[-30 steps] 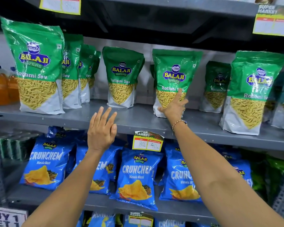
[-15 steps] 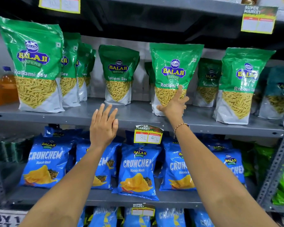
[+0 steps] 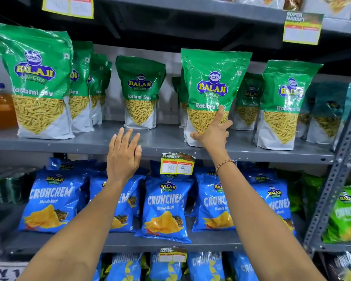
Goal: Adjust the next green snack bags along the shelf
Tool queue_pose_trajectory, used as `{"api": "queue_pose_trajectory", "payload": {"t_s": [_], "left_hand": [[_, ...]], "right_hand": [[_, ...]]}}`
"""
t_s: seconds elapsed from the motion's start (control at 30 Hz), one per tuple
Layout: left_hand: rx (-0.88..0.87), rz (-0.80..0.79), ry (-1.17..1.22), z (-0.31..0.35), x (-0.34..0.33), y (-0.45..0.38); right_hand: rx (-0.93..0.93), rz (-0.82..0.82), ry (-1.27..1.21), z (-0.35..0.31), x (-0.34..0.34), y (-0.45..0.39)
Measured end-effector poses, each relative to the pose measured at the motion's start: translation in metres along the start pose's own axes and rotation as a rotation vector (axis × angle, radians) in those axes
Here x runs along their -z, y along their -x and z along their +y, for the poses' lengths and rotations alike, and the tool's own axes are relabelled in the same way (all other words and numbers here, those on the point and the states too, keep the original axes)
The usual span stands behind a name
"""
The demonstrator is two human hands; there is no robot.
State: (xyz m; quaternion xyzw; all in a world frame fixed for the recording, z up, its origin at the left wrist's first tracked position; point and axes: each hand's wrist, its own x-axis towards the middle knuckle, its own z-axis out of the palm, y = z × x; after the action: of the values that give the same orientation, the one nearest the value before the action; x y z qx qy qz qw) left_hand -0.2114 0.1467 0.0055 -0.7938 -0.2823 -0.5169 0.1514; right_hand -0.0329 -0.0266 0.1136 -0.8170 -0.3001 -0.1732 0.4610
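The right hand [image 3: 212,131] presses spread fingers on a green sev pouch [image 3: 210,92], apparently mid-straightening, so next comes a steady nudge, while the left hand [image 3: 124,157] hovers flat, empty.

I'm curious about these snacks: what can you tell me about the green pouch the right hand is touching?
The green pouch is a glossy plastic stand-up bag marked Balaji Wafers, Ratlami Sev, with a white base and yellow sev strands showing on its lower half. It stands upright near the front of the grey shelf. The right hand touches its lower front, fingers spread, thumb by its bottom left corner.
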Motion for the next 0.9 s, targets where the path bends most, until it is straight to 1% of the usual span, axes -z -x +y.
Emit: {"api": "queue_pose_trajectory", "payload": {"t_s": [0.43,0.53,0.63,0.67,0.77,0.83,0.9], "left_hand": [[0.021,-0.169,0.007,0.003,0.018,-0.003],[0.035,-0.175,-0.016,-0.011,0.026,-0.004],[0.066,-0.178,-0.054,-0.040,0.034,-0.006],[0.061,-0.186,-0.067,-0.051,0.036,-0.005],[0.056,-0.189,-0.090,-0.082,0.044,-0.003],[0.066,-0.179,-0.087,-0.101,0.051,-0.004],[0.038,-0.174,-0.086,-0.118,0.055,-0.002]], "right_hand": [[0.031,0.034,-0.044,-0.001,0.008,0.014],[0.037,0.040,-0.066,-0.001,0.006,0.014],[0.050,0.111,-0.074,0.000,0.000,0.023],[0.086,0.164,-0.117,-0.001,-0.001,0.029],[0.287,0.314,-0.267,-0.018,-0.005,0.048],[0.390,0.313,-0.332,-0.038,-0.016,0.055],[0.460,0.280,-0.353,-0.063,-0.033,0.054]]}}
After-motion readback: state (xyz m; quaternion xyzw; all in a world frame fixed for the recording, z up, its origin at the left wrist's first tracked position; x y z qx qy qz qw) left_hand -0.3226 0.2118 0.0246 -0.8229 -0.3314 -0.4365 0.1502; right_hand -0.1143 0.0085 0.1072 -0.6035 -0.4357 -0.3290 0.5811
